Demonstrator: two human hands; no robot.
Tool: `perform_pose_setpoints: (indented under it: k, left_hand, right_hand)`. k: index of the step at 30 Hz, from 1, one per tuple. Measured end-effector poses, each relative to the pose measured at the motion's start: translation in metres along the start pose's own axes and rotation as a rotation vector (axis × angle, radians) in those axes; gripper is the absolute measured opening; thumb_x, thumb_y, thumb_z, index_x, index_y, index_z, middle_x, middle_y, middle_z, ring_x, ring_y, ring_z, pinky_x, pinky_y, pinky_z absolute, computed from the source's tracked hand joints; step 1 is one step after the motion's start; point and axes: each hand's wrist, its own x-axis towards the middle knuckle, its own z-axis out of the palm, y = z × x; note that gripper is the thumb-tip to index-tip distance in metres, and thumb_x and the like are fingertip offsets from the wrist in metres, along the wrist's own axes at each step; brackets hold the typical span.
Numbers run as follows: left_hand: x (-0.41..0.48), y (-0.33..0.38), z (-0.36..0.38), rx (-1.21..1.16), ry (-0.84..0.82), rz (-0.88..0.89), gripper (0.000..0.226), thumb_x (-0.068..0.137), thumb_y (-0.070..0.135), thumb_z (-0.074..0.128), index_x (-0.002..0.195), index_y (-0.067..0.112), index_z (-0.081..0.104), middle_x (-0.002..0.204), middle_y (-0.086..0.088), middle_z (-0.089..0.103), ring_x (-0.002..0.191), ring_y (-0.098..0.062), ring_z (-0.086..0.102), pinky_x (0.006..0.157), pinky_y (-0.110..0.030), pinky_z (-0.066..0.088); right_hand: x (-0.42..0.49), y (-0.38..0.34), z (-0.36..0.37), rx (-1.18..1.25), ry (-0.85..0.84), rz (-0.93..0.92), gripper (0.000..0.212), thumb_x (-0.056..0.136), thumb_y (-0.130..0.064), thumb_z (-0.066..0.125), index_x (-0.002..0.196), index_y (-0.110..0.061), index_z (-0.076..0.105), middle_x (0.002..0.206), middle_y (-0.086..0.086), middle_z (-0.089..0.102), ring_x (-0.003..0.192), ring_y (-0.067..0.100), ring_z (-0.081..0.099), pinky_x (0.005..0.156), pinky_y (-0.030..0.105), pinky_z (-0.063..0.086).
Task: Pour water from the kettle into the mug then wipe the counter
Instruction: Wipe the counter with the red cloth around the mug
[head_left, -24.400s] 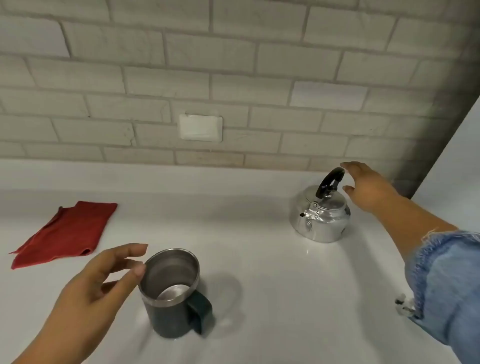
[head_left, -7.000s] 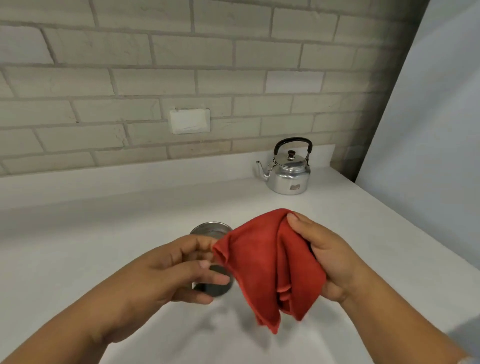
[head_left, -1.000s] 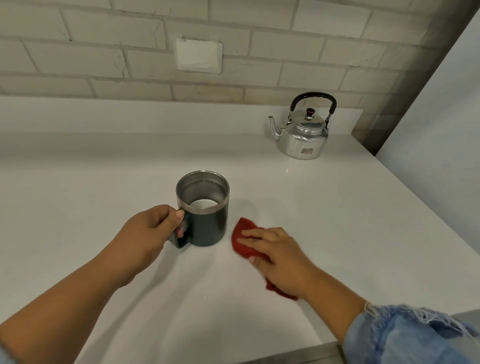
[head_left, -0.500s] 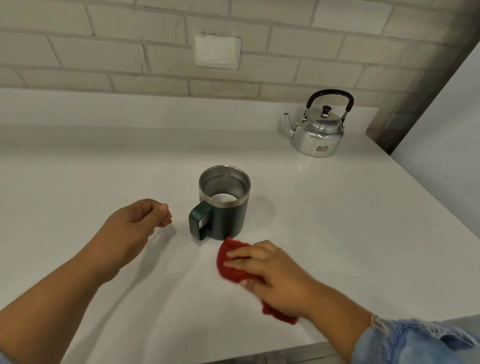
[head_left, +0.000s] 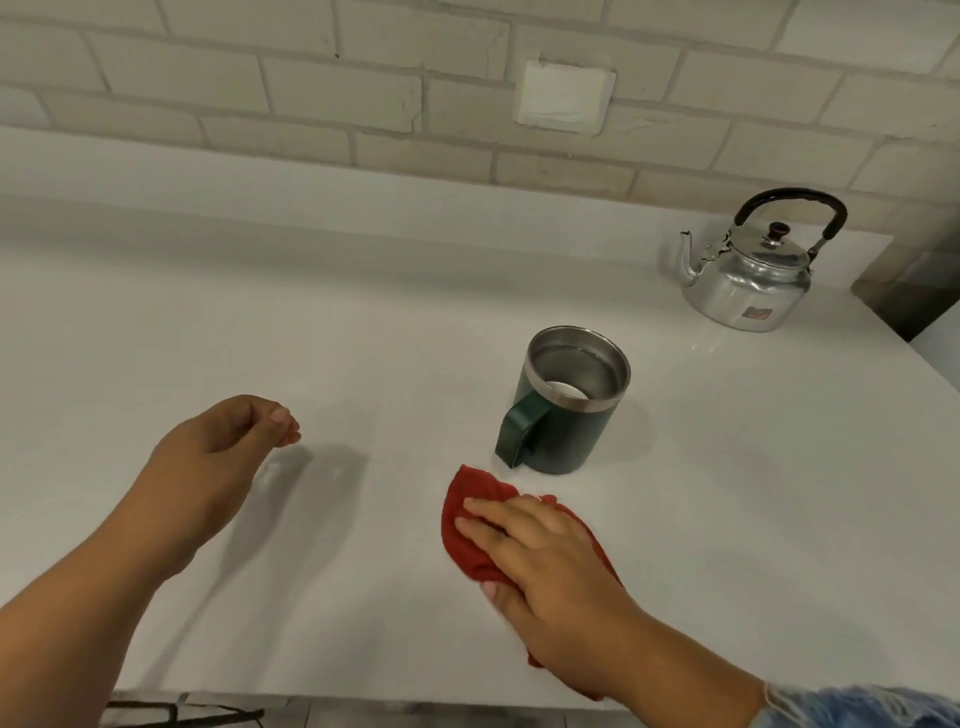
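A dark green mug (head_left: 566, 410) with a steel rim stands on the white counter (head_left: 753, 493), its handle turned toward me and to the left. The shiny steel kettle (head_left: 748, 280) with a black handle sits at the back right, close to the wall. My right hand (head_left: 545, 566) lies flat on a bunched red cloth (head_left: 467, 519) and presses it to the counter just in front of the mug. My left hand (head_left: 223, 452) hovers over the counter to the left of the mug, its fingers loosely curled, holding nothing.
A pale brick wall with a white blank plate (head_left: 566, 98) runs behind the counter. A white side wall closes off the right end. The counter's front edge (head_left: 363, 699) lies close below my hands.
My left hand let go of the mug's handle and drew back to the left. My right hand slid the red cloth from the mug's right side round to its front.
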Motion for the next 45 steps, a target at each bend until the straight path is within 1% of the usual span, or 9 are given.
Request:
perform_pose_setpoints:
  k: [3,7,14,19,25,30,36,39,45]
  left_hand:
    - [-0.005,-0.014,-0.014,0.204,0.078,0.008,0.016,0.092,0.031,0.05,0.093,0.029,0.066,0.107,0.005,0.065,0.08,-0.015,0.058,0.07,-0.032,0.039]
    - [-0.002,-0.041,-0.033,0.574,0.011,0.005,0.038,0.09,0.024,0.053,0.128,0.018,0.054,0.143,-0.001,0.045,0.13,-0.023,0.043,0.102,-0.035,0.034]
    - [0.002,-0.067,-0.058,0.874,-0.131,-0.081,0.06,0.092,0.038,0.042,0.146,0.019,0.023,0.157,0.0,0.019,0.141,-0.02,0.028,0.111,-0.035,0.031]
    - [0.004,-0.07,-0.061,0.927,-0.131,-0.03,0.056,0.095,0.033,0.035,0.148,0.024,0.017,0.159,0.002,0.013,0.143,-0.017,0.024,0.111,-0.031,0.03]
    - [0.005,-0.074,-0.067,0.889,-0.09,0.038,0.053,0.095,0.032,0.036,0.147,0.028,0.021,0.158,0.007,0.016,0.141,-0.014,0.028,0.11,-0.028,0.031]
    - [0.006,-0.076,-0.071,0.861,-0.065,0.082,0.051,0.094,0.035,0.037,0.144,0.031,0.027,0.156,0.009,0.021,0.137,-0.014,0.036,0.106,-0.028,0.036]
    - [0.008,-0.081,-0.079,0.836,-0.052,0.121,0.048,0.093,0.032,0.041,0.14,0.037,0.036,0.152,0.011,0.032,0.135,-0.015,0.036,0.099,-0.032,0.043]
    - [0.022,-0.083,-0.091,0.825,-0.075,0.089,0.047,0.09,0.038,0.047,0.137,0.042,0.037,0.149,0.008,0.033,0.134,-0.018,0.033,0.1,-0.035,0.044]
    - [0.032,-0.087,-0.103,0.833,-0.095,0.007,0.062,0.086,0.058,0.042,0.143,0.045,0.021,0.157,0.005,0.017,0.143,-0.018,0.019,0.112,-0.034,0.03]
  right_hand:
    - [0.027,-0.017,0.004,-0.005,-0.019,-0.036,0.052,0.097,-0.044,0.03,0.145,-0.041,0.013,0.155,-0.026,0.007,0.142,0.0,-0.001,0.117,0.031,-0.004]
    - [0.073,-0.037,0.008,-0.065,0.009,-0.062,0.054,0.096,-0.046,0.031,0.147,-0.036,0.015,0.158,-0.017,0.006,0.145,0.009,-0.001,0.111,0.029,-0.011]
    - [0.088,-0.047,0.013,-0.003,0.008,-0.069,0.049,0.099,-0.038,0.032,0.146,-0.037,0.02,0.156,-0.019,0.012,0.144,0.006,0.004,0.113,0.024,-0.006]
    - [0.142,-0.052,0.013,-0.108,0.083,0.146,0.052,0.1,-0.036,0.027,0.149,-0.026,0.013,0.159,-0.006,0.009,0.146,0.016,0.007,0.118,0.036,0.004]
    - [0.129,-0.065,0.018,0.098,0.057,-0.013,0.047,0.099,-0.03,0.034,0.145,-0.032,0.026,0.155,-0.016,0.019,0.143,0.005,0.012,0.109,0.016,-0.005]
    - [0.177,-0.057,0.012,-0.013,0.143,0.214,0.048,0.1,-0.032,0.03,0.147,-0.025,0.023,0.157,-0.007,0.018,0.144,0.015,0.015,0.12,0.035,0.008]
    - [0.184,-0.082,0.028,0.027,0.039,-0.112,0.046,0.096,-0.035,0.04,0.142,-0.035,0.034,0.154,-0.015,0.025,0.143,0.011,0.016,0.118,0.031,0.004]
    - [0.188,-0.071,0.02,0.19,0.175,0.057,0.042,0.095,-0.028,0.045,0.137,-0.033,0.044,0.15,-0.013,0.034,0.14,0.01,0.023,0.115,0.023,0.005]
    - [0.263,-0.056,0.004,-0.015,0.235,0.484,0.048,0.098,-0.035,0.029,0.146,-0.028,0.026,0.157,-0.006,0.019,0.144,0.021,0.014,0.118,0.047,0.011]
